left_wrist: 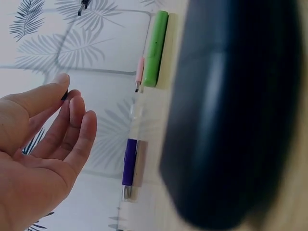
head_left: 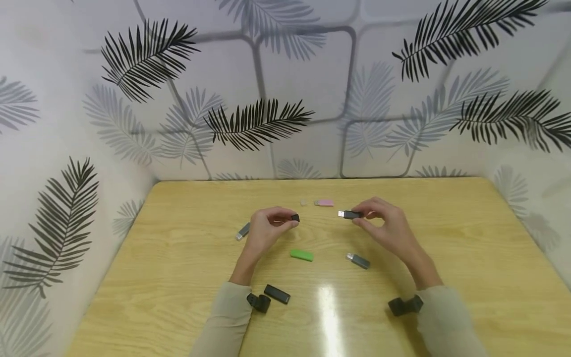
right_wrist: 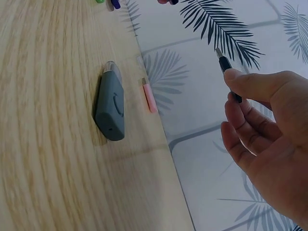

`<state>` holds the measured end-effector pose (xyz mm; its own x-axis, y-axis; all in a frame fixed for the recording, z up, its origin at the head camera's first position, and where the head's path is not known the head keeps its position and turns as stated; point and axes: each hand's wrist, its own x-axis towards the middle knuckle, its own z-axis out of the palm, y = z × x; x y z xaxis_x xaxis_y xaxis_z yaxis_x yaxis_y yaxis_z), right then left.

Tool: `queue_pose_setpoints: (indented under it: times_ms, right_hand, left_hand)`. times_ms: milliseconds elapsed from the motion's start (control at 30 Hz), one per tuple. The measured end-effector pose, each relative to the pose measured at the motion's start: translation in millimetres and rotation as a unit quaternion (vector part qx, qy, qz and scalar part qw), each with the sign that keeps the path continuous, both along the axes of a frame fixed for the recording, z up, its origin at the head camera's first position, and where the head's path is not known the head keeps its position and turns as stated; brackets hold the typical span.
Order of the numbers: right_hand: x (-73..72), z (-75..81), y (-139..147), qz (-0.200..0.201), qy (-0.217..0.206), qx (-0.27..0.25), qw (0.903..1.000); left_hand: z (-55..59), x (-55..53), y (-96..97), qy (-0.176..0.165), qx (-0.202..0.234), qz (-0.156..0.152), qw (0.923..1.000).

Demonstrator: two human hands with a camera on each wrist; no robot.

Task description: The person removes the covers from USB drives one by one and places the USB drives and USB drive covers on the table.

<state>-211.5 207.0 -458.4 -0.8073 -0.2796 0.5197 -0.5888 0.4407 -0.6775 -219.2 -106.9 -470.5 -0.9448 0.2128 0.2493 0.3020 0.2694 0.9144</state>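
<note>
As the left hand (head_left: 267, 228) pinches a small black piece (head_left: 295, 217) above a wooden table (head_left: 169, 277), the right hand (head_left: 387, 220) grips a black USB stick (head_left: 351, 214) by its body — metal plug (head_left: 341, 214) bared and turned toward the left hand — with a pink stick (head_left: 325, 203) lying beyond and a green stick (head_left: 302, 255) nearer the person.

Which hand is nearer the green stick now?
Left. The left hand is a little to the left of the green stick; the right hand is farther off, to its right.
</note>
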Motion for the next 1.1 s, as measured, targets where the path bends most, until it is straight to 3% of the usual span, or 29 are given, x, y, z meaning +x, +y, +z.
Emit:
queue_pose_setpoints:
  times_ms: [200, 500, 800, 1100]
  right_hand:
    - [-5.2, -4.5, -3, 0.004, -0.033, -0.019, 0.9993]
    - [-19.1, -7.5, -12, -0.011, -0.073, -0.010, 0.9972]
    - [-31.5, -14.9, -21, -0.041, -0.116, -0.001, 0.9924]
    - [-40.5, -27.5, -29, -0.049, -0.160, -0.002, 0.9860]
  left_hand:
    - [-4.3, -5.5, 5.0, -0.008, -0.013, 0.009, 0.9998]
    - [1.2, -18.7, 7.2, -0.015, -0.061, 0.018, 0.9978]
    - [0.8, -30.5, 15.4, -0.019, -0.108, -0.001, 0.9940]
    - [-7.2, -41.4, 21.1, -0.018, -0.138, 0.006, 0.9903]
